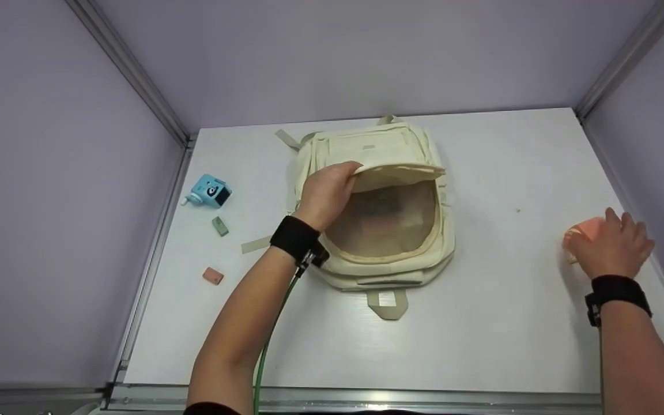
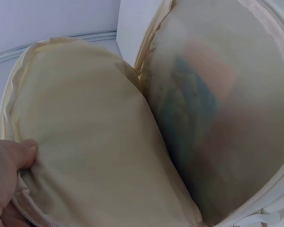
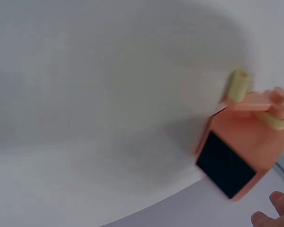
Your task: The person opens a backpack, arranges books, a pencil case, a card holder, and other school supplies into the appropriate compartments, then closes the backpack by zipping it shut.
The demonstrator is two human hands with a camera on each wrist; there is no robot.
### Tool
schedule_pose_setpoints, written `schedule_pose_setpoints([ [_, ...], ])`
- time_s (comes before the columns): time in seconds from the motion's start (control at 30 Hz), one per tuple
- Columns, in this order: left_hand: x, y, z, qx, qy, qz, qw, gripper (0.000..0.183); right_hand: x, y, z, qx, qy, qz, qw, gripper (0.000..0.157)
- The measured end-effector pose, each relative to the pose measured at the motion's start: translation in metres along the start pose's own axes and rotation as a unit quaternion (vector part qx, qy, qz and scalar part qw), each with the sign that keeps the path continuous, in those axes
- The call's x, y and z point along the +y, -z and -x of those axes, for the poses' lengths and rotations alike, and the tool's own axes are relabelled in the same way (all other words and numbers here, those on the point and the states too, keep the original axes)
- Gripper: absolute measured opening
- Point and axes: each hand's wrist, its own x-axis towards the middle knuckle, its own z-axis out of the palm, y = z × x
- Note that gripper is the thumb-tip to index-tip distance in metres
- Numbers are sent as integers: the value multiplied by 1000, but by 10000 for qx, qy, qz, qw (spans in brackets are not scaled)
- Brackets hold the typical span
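Note:
A cream backpack (image 1: 369, 144) lies on the table with its front flap lifted. My left hand (image 1: 327, 193) pinches the flap's edge, thumb on the inner side (image 2: 85, 123) in the left wrist view. Behind the pocket's translucent mesh (image 2: 203, 118), blurred orange and teal shapes show. At the table's right side, my right hand (image 1: 614, 248) reaches over a salmon-pink crank pencil sharpener (image 3: 251, 132) with a dark window and a cream-tipped handle. The right wrist view shows its fingertips (image 3: 279, 203) spread beside the sharpener, with a gap between.
Left of the backpack sit a blue crank pencil sharpener (image 1: 208, 189), a small green block (image 1: 220, 226) and a small orange block (image 1: 213, 276). Backpack straps (image 1: 256, 244) stretch out on the table (image 1: 499, 334). Walls (image 1: 366, 57) stand behind and at both sides.

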Motion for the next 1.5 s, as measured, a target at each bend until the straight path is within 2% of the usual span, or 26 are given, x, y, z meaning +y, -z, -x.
schedule_pose_setpoints([
  [0.13, -1, 1, -1, -29, 46, 35, 10000, 20, 24, -5, 4, -308, -100, 118, 9994, 105],
  [0.33, -1, 2, -1, -48, 124, 37, 9999, 19, 40, -5, 6, -634, 43, -125, 9979, 99],
  [0.5, 0, 1, -1, -50, 71, -12, 10000, 20, 40, -3, 6, -849, -171, -410, 9954, 92],
  [0.7, 1, 1, 1, 66, -49, -165, 9998, 22, 24, -4, 12, -516, -455, -387, 9969, 91],
  [0.8, 1, 1, 1, 72, -13, -155, 9999, 22, 7, -8, 13, -343, -570, -576, 9961, 92],
  [0.9, 1, 0, 1, 83, 27, -128, 9999, 22, -17, -14, 15, -140, -361, -852, 9956, 91],
  [1.07, 1, -1, 0, 96, 68, -90, 9999, 23, -73, -27, 28, 357, 527, -1367, 9886, 85],
  [1.23, 2, 0, 1, 138, 100, -80, 9998, 23, -141, -42, 50, 640, 1558, -1724, 9705, 81],
  [1.37, 1, 0, 0, 176, 147, -90, 9997, 22, -190, -56, 59, 406, 2150, -1644, 9618, 79],
  [1.5, 2, -1, -4, 198, 264, -37, 9994, 23, -229, -68, 57, -12, 2387, -1190, 9638, 76],
])
